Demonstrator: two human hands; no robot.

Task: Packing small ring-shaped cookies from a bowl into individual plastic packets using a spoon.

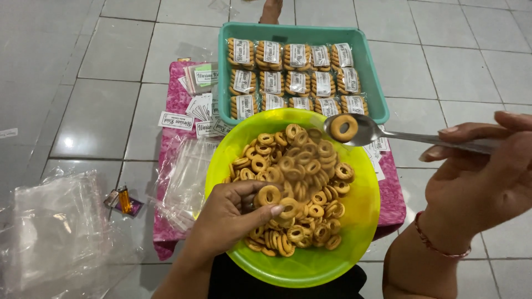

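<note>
Over the bowl's (363,221) far rim we held a spoon (366,132) in our right hand (482,177), one ring (343,127) balanced level on it. Our left hand (230,216) pinched another ring (269,195) near the bowl's left edge. Keeping the spoon flat probably mattered; the handle grip was partly hidden. Packed bags filled the tray (377,83).

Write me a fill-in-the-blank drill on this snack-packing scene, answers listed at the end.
1. The right hand holds a ___ carrying one ring cookie.
2. The left hand pinches a ring cookie over the ___ bowl.
3. The teal tray holds ___ rows of packed cookie bags.

Answers: spoon; green; three
</note>
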